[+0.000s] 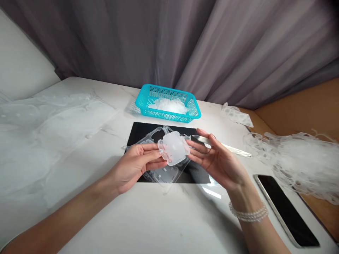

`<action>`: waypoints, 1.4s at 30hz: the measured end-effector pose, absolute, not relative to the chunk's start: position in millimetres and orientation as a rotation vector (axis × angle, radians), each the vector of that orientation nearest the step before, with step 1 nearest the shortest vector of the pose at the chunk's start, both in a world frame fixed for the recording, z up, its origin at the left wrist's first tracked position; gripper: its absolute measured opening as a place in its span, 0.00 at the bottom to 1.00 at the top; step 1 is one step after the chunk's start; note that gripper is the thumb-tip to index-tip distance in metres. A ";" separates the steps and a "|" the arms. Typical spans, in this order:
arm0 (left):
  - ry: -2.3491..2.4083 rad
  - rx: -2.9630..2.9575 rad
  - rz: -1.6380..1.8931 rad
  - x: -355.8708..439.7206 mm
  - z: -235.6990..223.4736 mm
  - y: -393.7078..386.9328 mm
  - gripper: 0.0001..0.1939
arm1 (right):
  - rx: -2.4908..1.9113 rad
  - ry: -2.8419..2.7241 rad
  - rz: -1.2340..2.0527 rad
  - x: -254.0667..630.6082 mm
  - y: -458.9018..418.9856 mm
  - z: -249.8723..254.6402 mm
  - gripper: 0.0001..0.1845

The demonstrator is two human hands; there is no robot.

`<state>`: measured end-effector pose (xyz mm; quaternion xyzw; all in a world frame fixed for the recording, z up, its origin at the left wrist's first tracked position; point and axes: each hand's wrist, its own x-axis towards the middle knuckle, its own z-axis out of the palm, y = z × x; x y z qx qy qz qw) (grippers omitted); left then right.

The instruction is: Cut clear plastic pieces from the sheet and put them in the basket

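Both of my hands hold a small translucent white plastic piece (173, 148) with rounded corners, just above a black mat (140, 132). My left hand (137, 164) pinches its left edge between thumb and fingers. My right hand (214, 160) touches its right edge with fingers stretched out, palm up. Beneath the piece lies a clear plastic sheet (161, 174) with cut-out shapes, resting on the mat. A pearl bracelet (247, 213) circles my right wrist.
A turquoise basket (169, 102) holding several white plastic pieces stands behind the mat. Clear plastic sheets (53, 120) spread at left. A heap of cut plastic scrap (299, 158) lies at right, a phone (287, 208) near it, a metal blade (233, 148) past my right hand.
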<state>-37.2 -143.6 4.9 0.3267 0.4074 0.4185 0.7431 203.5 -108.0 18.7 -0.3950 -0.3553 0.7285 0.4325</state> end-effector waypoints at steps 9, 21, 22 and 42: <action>0.920 0.734 0.910 -38.3 4.6 -144.5 0.12 | -0.975 -0.830 1.844 204.1 -110.2 20.1 0.18; 0.714 0.442 0.842 -29.1 -2.5 -150.4 0.40 | -0.884 -0.996 1.851 175.0 -136.8 15.6 0.19; 0.680 0.437 0.844 -29.3 -1.4 -151.2 0.40 | -0.865 -1.015 1.914 173.5 -139.4 16.3 0.20; 0.427 0.189 0.880 -33.0 7.2 -151.9 0.38 | -1.013 -0.962 1.535 206.9 -117.4 11.9 0.12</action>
